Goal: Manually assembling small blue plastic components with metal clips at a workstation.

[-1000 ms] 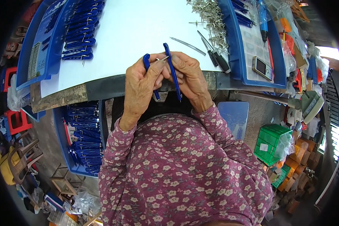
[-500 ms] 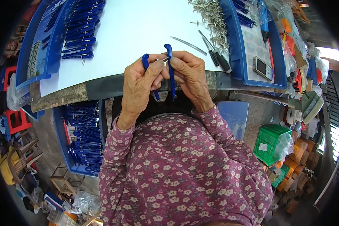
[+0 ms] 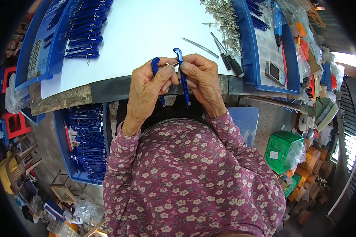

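My left hand (image 3: pixel 145 90) is closed on a long, slim blue piece with a hooked upper end (image 3: pixel 155 65). Between the thumb and fingers of my right hand (image 3: pixel 203 81) is a matching blue hooked piece (image 3: pixel 182 71), its lower tip leaning a little to the right. A thin metal pin (image 3: pixel 172 64) spans the small gap between the two pieces, close to my fingertips. How the pin sits in either piece is hidden by the fingers. Both hands are held over the table's near edge.
Blue pieces lie in a row (image 3: pixel 86 31) on the white tabletop (image 3: pixel 146 31). Metal pins (image 3: pixel 224 19) are heaped at right, near screwdrivers (image 3: pixel 234 65). Blue trays (image 3: pixel 58 47) flank the table; the right one holds a phone (image 3: pixel 275 73). A lower bin (image 3: pixel 61 138) contains more blue pieces.
The right blue piece has tilted, its lower tip swinging slightly right. Both hands keep their grip, and the whole view has shifted a little.
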{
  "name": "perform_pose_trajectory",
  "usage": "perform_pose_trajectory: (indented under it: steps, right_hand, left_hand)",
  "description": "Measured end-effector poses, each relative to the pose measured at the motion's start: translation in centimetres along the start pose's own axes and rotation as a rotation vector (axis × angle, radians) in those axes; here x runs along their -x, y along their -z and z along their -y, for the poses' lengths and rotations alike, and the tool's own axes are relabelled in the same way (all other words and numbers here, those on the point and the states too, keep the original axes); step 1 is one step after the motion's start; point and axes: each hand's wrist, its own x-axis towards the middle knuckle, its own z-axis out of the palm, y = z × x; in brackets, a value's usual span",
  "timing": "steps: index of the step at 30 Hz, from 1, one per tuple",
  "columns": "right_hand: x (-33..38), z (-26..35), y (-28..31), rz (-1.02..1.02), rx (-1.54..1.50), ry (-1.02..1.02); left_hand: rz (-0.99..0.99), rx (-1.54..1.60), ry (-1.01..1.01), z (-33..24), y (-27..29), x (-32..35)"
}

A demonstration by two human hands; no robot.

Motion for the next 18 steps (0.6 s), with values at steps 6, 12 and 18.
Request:
perform_pose_trajectory:
  steps: [6, 12, 18]
  right_hand:
    - [0.4, 0.1, -0.8, -0.075, 0.19, 0.064]
    - [0.6, 0.3, -1.1, -0.096, 0.43, 0.197]
    - [0.8, 1.0, -1.5, -0.111, 0.59, 0.332]
  left_hand:
    - [0.006, 0.058, 0.033, -0.2, 0.5, 0.2]
    - [0.036, 0.164, 0.084, -0.4, 0.7, 0.2]
    - [0.113, 0.267, 0.098, -0.6, 1.0, -0.1]
